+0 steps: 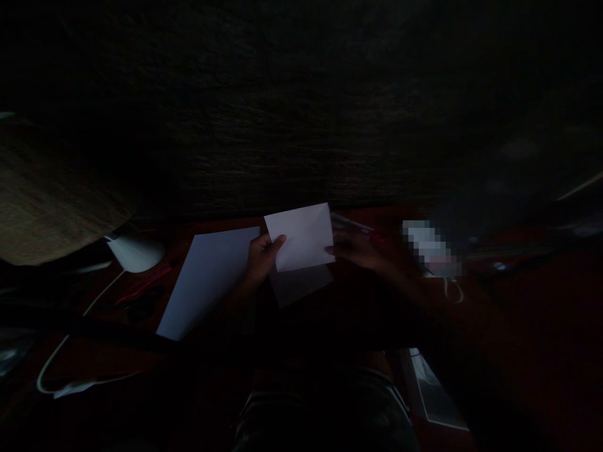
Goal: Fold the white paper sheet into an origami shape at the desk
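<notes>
Left hand point(264, 256) pinches a white paper sheet point(301, 237) between thumb and fingers, right hand point(355, 248) at its opposite edge, grip too dark to tell — spanned between both, clear of a second sheet point(300, 286) near the table's point(393, 216) far edge

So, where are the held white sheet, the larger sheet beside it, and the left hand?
Held white sheet point(301, 237): head view, its middle.
Larger sheet point(207, 282): head view, its middle.
Left hand point(265, 258): head view, the back of the hand.

A small white paper sheet point(301, 237) sits slightly tilted, overlapping a shadowed paper piece point(299, 285) beneath it. A larger pale paper sheet point(207, 282) lies flat just to the left.
</notes>
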Available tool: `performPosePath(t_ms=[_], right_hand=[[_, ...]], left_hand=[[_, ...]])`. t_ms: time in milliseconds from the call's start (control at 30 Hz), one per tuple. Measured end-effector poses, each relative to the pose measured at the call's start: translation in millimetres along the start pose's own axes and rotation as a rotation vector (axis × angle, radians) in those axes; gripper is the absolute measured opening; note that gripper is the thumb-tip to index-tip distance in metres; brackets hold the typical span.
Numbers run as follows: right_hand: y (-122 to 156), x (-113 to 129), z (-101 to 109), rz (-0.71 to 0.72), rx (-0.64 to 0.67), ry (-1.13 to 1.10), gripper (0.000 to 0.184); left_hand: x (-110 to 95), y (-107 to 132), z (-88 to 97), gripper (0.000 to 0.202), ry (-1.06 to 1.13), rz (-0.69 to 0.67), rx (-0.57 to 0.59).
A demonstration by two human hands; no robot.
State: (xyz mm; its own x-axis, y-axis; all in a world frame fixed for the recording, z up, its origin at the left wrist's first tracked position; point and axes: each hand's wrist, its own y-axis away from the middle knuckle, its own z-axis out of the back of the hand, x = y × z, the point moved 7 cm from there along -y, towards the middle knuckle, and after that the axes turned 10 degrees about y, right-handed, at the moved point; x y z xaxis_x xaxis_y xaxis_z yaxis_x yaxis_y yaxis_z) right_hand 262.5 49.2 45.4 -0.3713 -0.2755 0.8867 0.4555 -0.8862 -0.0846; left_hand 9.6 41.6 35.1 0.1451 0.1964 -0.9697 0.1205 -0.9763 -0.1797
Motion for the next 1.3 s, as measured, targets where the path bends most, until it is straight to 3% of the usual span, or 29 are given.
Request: performPosePath(t_ms=[133,200,300,367,433,500,567,633,700,800,867,1100,1300], right_hand=[[-0.5,-1.8,4.9,0.012,-0.180,-0.055,0.061],[0.6,0.0,7.6,0.050,-0.262,-0.028,0.071],[4.5,10.6,11.8,0.184,-0.350,0.100,0.054],[6.5,16.7,12.5,0.259,-0.370,0.188,0.038],[6.4,18.0,11.4,0.287,-0.358,0.230,0.038],[5.4,16.0,10.2,0.282,-0.341,0.235,0.055],[4.6,14.2,8.5,0.270,-0.316,0.234,0.071],[4.8,14.6,7.2,0.264,-0.293,0.230,0.077],[6.2,17.6,7.0,0.268,-0.283,0.225,0.079],[8.9,24.3,9.3,0.281,-0.307,0.221,0.065],[9.6,27.7,10.2,0.294,-0.321,0.225,0.050],[6.1,26.3,8.3,0.294,-0.335,0.186,0.045],[5.5,22.0,13.5,0.212,-0.350,0.124,0.042]], left_hand=[[2.1,1.8,-8.9,0.043,0.030,-0.003,0.075],[1.7,0.8,-11.7,0.059,0.090,-0.044,0.098],[1.4,-1.9,-11.2,0.085,0.163,-0.116,0.115],[1.0,-2.9,-9.9,0.089,0.169,-0.163,0.132],[-0.7,-2.8,-9.5,0.082,0.134,-0.217,0.153],[-3.6,-1.7,-10.1,0.074,0.082,-0.276,0.168],[-7.1,-0.6,-10.8,0.077,0.042,-0.321,0.167],[-10.9,0.3,-11.1,0.085,0.039,-0.336,0.163],[-15.3,1.3,-11.3,0.079,0.031,-0.327,0.165],[-21.3,4.0,-12.8,0.044,-0.075,-0.295,0.179],[-22.5,5.5,-12.8,0.031,-0.138,-0.266,0.173],[-14.2,4.8,-12.2,0.036,-0.064,-0.162,0.134],[-14.7,5.7,-9.2,0.029,-0.014,-0.123,0.026]])
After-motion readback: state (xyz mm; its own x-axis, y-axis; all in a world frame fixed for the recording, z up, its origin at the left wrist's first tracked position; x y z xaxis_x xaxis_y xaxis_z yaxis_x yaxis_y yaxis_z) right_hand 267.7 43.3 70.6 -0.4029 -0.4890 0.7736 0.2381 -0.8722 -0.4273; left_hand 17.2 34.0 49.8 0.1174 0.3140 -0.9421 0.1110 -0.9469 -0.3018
